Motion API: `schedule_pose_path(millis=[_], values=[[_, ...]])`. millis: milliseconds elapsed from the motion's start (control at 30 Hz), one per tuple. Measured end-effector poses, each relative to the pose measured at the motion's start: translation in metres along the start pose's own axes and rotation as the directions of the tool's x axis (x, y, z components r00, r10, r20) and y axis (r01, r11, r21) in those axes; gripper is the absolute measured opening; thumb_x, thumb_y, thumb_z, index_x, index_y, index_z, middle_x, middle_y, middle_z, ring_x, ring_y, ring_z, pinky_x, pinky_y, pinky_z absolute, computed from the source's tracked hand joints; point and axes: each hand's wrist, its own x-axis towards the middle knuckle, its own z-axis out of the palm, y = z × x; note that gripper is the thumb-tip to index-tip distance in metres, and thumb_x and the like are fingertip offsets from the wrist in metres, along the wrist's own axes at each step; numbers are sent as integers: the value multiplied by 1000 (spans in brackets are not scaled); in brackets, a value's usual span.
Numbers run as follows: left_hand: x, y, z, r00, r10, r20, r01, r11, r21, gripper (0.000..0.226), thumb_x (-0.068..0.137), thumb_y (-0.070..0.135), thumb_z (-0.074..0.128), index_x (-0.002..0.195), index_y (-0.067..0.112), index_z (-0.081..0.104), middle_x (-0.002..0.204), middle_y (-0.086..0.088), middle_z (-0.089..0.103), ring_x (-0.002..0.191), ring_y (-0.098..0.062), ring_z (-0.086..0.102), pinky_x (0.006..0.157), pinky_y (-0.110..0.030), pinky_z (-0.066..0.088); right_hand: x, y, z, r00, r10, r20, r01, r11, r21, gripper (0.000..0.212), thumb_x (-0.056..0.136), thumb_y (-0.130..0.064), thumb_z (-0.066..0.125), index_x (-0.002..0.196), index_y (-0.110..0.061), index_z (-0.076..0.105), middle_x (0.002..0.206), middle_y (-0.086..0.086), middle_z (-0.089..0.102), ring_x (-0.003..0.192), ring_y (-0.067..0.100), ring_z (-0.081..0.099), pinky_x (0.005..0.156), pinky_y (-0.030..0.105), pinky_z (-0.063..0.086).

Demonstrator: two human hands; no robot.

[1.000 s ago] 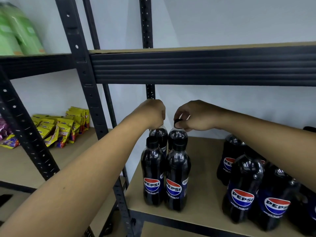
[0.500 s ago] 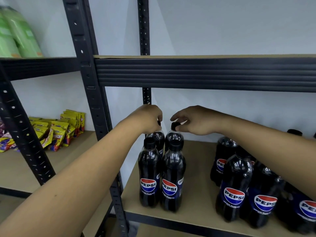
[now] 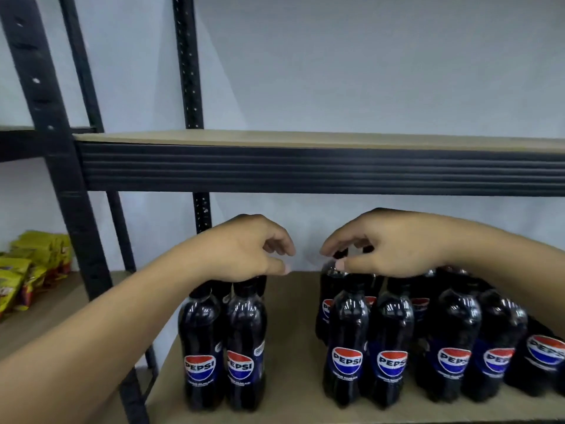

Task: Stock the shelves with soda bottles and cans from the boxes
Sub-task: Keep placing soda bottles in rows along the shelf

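Observation:
Small black Pepsi bottles stand on the lower shelf board [image 3: 292,341] in two groups. The left group [image 3: 244,347] shows two bottles in front and more behind, under my left hand [image 3: 244,249]. That hand hovers just above their caps, fingers loosely curled and holding nothing. The right group [image 3: 388,347] has several bottles in rows. My right hand [image 3: 391,243] reaches over it, thumb and fingertips pinching the black cap of the back-left bottle [image 3: 328,301]. The back bottles are mostly hidden.
The upper shelf [image 3: 305,139] and its black ribbed beam hang close above both hands. A black upright post [image 3: 61,179] stands at the left. Yellow snack packs [image 3: 18,276] lie on the neighbouring shelf. A bare strip of board separates the two bottle groups.
My left hand has let go of the back bottle's cap and opened. My right hand left the left group and moved right to a cap in the right group. The view tilted up.

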Motion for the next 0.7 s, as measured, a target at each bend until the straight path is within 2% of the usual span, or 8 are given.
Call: schedule_pose_path(millis=[167,267,367,433,567,633,700], values=[[23,40,16,994,99,46,-99,995,-6,34,88,42,77,120,32,70,113,19,68,106,0,62,100,-30,51,-37,26,-6,996,76,38,-75,997,-35,43,95,-48,65,136,-41,59,128,-33,61,117,-14,54,106,21,45],[37,59,32,990,120,73,-121,993,8,42,86,47,78,122,29,69,116,14,69,105,-3,63,96,-29,53,-46,40,-1,986,154,71,-145,983,-115,50,94,-51,65,141,-38,53,135,-24,58,118,-1,57,104,26,47],[48,72,50,988,92,122,-100,993,57,50,85,53,77,127,28,67,121,10,68,107,-10,64,96,-33,53,-45,52,15,979,169,111,-153,979,-137,50,95,-51,63,141,-35,51,131,-14,62,110,8,61,97,30,50],[52,78,59,988,66,139,-77,994,77,49,86,53,75,127,27,67,123,8,68,109,-13,63,98,-38,53,-44,57,26,979,155,129,-141,984,-110,43,98,-49,59,138,-34,53,119,-16,63,99,7,59,86,26,48],[48,88,68,995,20,102,-29,996,81,36,91,46,73,120,25,71,113,8,70,104,-14,64,94,-39,53,-45,62,39,990,118,78,-117,993,-25,24,102,-42,56,123,-31,62,75,-16,58,66,-5,56,62,19,42],[44,90,69,996,-17,86,10,996,87,34,91,45,73,119,26,72,109,8,72,102,-14,65,92,-39,54,-46,64,41,996,86,26,-87,996,14,21,101,-40,58,118,-31,64,69,-14,59,59,-7,58,60,20,45],[41,91,68,996,-53,70,47,995,92,32,90,44,74,116,26,73,106,6,73,99,-15,66,91,-40,55,-45,65,43,998,56,-5,-56,998,34,20,100,-41,60,116,-30,66,72,-11,62,61,-3,61,70,27,54]])
